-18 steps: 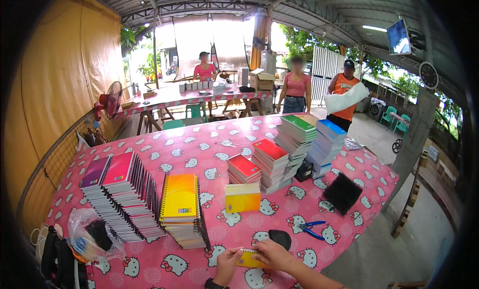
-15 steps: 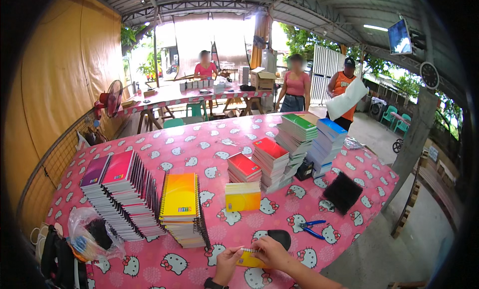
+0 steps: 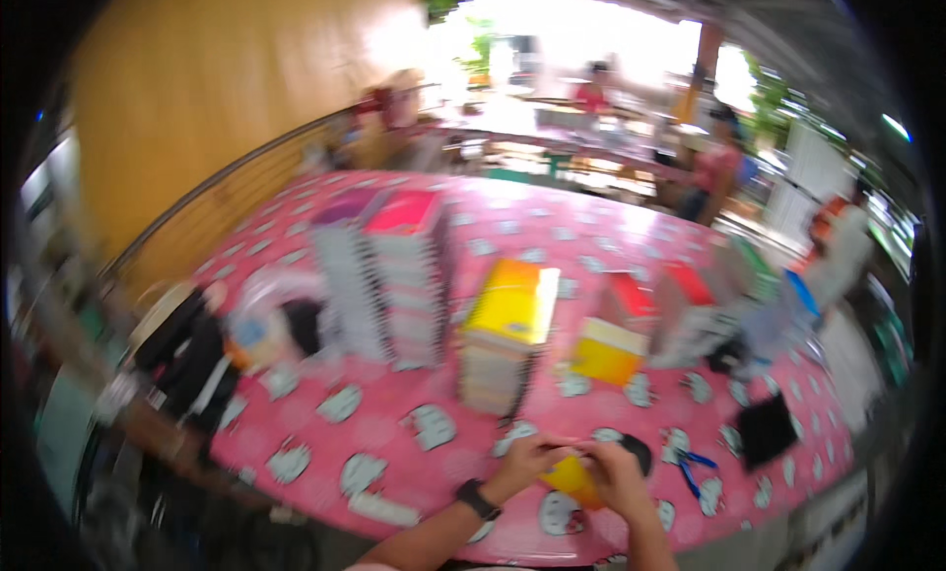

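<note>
A small yellow notebook (image 3: 575,482) is held up between my two hands at the table's near side. My left hand (image 3: 533,459), with a dark watch on the wrist, pinches its upper left edge. Fingers of my right hand (image 3: 615,469) are closed on the upper right edge. White binding loops showed along that edge earlier; motion blur hides them now. A black rounded object (image 3: 639,455) lies just behind my right hand. Blue-handled pliers (image 3: 697,470) rest to the right of it.
Stacks of spiral notebooks, pink-topped (image 3: 405,213), purple-topped (image 3: 347,206) and yellow-topped (image 3: 506,293), stand across the pink patterned table (image 3: 463,532). Smaller stacks with red covers (image 3: 631,295) and a black square pad (image 3: 766,431) are at right. A plastic bag (image 3: 266,320) lies left. People are beyond.
My view has swung left and blurred, so the table's contents appear farther right. Both hands still grip the yellow notebook, which now looks more tilted.
</note>
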{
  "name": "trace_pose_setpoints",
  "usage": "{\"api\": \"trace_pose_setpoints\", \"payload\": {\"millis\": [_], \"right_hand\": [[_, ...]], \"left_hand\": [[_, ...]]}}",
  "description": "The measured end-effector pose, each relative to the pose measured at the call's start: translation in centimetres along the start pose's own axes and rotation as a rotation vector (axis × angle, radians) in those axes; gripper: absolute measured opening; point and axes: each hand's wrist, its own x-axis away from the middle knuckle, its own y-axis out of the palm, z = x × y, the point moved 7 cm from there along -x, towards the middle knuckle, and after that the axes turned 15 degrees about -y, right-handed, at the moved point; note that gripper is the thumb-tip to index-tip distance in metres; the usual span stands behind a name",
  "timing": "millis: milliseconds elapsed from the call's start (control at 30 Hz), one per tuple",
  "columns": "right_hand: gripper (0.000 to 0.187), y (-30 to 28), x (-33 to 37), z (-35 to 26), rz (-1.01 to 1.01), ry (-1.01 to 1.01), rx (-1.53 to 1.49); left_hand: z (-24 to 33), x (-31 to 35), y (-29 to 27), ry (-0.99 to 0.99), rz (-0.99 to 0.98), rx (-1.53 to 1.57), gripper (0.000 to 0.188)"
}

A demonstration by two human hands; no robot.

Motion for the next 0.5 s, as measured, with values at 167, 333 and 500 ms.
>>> {"api": "trace_pose_setpoints", "payload": {"millis": [167,333,500], "right_hand": [[0.027,2.7,-4.4,-6.2,-0.059,-0.111,-0.229],[0.023,6.3,-6.8,-14.1,-0.150,-0.470,-0.330],[0.017,8.6,-7.2,-21.0,-0.166,-0.690,-0.497]], "left_hand": [[3.0,7.8,-3.8,0.328,0.255,0.128,0.020],[5.4,17.9,-6.3,0.432,0.466,0.236,0.022],[5.3,25.8,-7.7,0.480,0.781,0.189,0.023]]}}
